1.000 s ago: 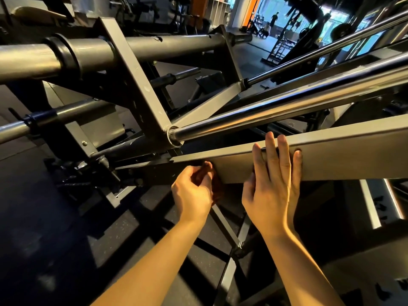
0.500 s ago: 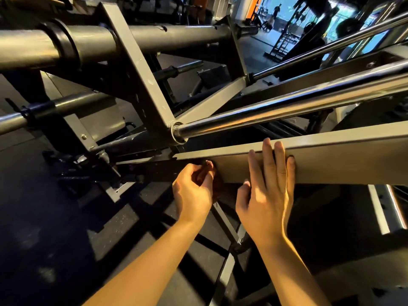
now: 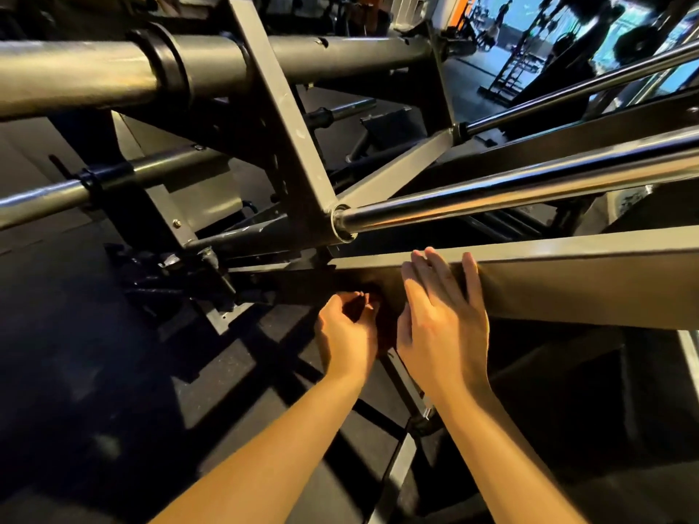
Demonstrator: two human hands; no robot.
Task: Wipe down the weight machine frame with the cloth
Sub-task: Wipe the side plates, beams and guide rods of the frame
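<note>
The weight machine frame's flat grey beam (image 3: 586,281) runs from the centre out to the right. My right hand (image 3: 440,315) lies flat against its side face, fingers straight and fingertips reaching the top edge. My left hand (image 3: 346,334) is just left of it at the beam's shadowed end. Its fingers are curled round a small dark cloth (image 3: 382,315). The cloth is hard to make out in the shadow and is mostly hidden between my hands.
A chrome rod (image 3: 510,198) slants just above the beam and meets a grey diagonal strut (image 3: 280,119). A thick dark tube (image 3: 113,73) crosses the top left. Dark rubber floor (image 3: 94,391) lies below, with a thin frame bar (image 3: 406,380) under my wrists. More gym equipment stands far behind.
My right hand has slid left along the beam, closer to my left hand, and its fingers have spread slightly. My left hand stays at the beam's end.
</note>
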